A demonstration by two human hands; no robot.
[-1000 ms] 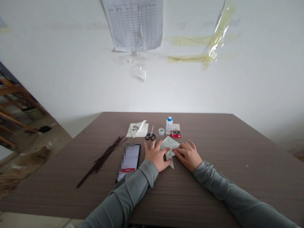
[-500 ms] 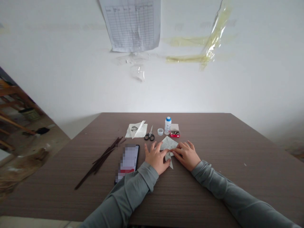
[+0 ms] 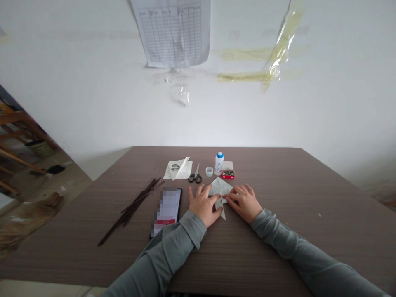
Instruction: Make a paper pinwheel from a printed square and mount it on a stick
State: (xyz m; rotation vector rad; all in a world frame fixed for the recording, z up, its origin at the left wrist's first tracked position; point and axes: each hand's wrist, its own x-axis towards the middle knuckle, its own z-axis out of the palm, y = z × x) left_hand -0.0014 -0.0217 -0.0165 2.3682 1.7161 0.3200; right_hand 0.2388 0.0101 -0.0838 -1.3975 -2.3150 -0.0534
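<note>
Head view: a left hand [image 3: 204,205] and right hand [image 3: 244,202] pin a folded paper [image 3: 220,190] to the wooden table [image 3: 278,231].

Both hands lie half-open, fingers curved over the paper's crisp, pointed folds, as if holding the layers flat; whether either pinches it, I cannot tell. Ahead of the hands sit steel scissors [image 3: 194,176], a white plastic bottle [image 3: 218,163] and a small red box [image 3: 228,170] of metal bits. Beyond the left hand lie a phone [image 3: 167,212], thin dark sticks [image 3: 130,210] and a creased paper sheet [image 3: 177,169].
</note>
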